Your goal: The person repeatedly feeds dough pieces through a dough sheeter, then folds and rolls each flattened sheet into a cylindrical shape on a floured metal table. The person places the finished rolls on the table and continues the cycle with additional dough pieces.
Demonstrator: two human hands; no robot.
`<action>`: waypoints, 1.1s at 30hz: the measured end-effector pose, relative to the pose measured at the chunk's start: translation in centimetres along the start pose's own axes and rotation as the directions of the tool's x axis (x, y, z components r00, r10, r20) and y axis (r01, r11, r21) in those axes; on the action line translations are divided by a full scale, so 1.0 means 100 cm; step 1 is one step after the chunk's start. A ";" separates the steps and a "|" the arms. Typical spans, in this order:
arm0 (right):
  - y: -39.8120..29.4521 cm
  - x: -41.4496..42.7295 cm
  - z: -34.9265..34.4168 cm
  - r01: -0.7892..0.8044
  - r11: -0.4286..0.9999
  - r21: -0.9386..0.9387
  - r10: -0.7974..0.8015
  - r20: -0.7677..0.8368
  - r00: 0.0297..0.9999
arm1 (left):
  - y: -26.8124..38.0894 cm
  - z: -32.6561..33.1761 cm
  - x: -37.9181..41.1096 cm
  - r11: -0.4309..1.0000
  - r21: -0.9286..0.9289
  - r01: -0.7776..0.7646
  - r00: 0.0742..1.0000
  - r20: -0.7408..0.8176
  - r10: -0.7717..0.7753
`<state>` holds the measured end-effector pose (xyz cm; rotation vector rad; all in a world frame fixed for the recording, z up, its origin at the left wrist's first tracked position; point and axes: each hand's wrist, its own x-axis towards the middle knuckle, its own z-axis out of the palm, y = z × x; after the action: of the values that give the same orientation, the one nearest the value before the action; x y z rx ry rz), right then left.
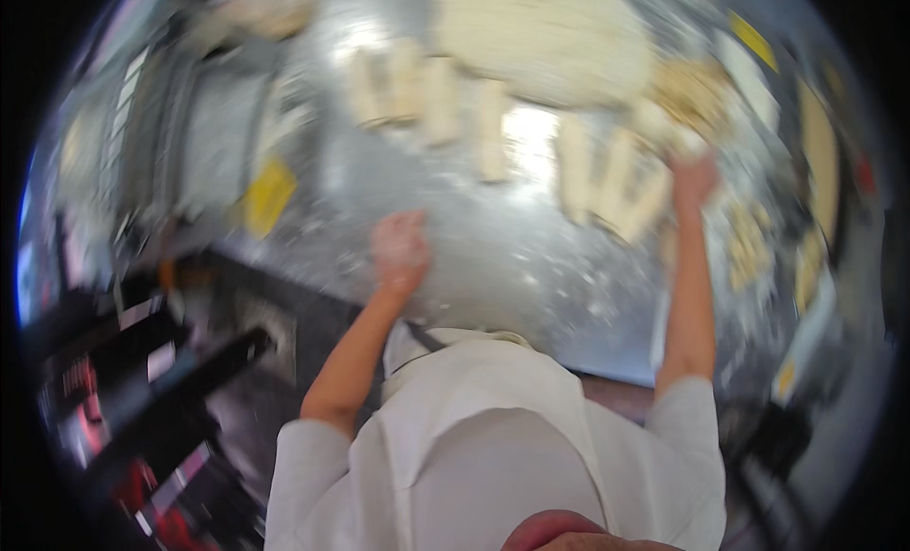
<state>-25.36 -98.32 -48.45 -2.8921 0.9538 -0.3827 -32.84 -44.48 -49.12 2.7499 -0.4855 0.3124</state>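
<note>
Floury metal worktop lies before me. My left hand is over its near part, fingers curled, with nothing visible in it. At the right, my right hand reaches to a whitish lump of dough beside a pile of tan dough pieces; blur hides whether it grips anything. Several pale dough strips lie in a loose row, among them a single strip in the middle and a slanted strip near my right hand. Behind them spreads a large flat sheet of dough.
At left stand a grey metal machine or tray and a yellow object. Small dough pieces lie right of my right forearm, with a long pale dough piece farther right. The worktop's near edge meets my apron.
</note>
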 end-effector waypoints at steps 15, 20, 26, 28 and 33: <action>-0.083 -0.108 -0.090 0.009 0.615 0.788 -0.030 0.012 0.999 | -0.008 -0.013 0.004 0.954 -0.236 0.184 0.981 -0.016 -0.194; -0.165 -0.222 -0.068 0.264 0.578 0.772 -0.463 0.044 0.885 | -0.037 0.001 0.014 0.966 -0.260 -0.005 0.998 -0.064 -0.012; -0.216 -0.298 -0.101 0.459 0.703 0.543 -0.633 0.185 0.752 | -0.043 -0.027 -0.022 0.889 -0.454 -0.061 0.998 -0.055 0.040; -0.209 -0.299 -0.113 0.415 0.713 0.565 -0.582 0.147 0.800 | -0.058 -0.036 -0.043 0.888 -0.459 -0.041 0.999 -0.019 0.037; -0.254 -0.280 -0.089 0.453 0.797 0.400 -0.520 0.074 0.851 | -0.086 -0.046 -0.043 0.893 -0.446 -0.053 0.999 -0.020 0.050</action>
<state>-34.76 -61.20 -42.15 -2.7111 0.0659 -0.2780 -34.37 -33.99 -48.47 2.2892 -0.5516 0.1933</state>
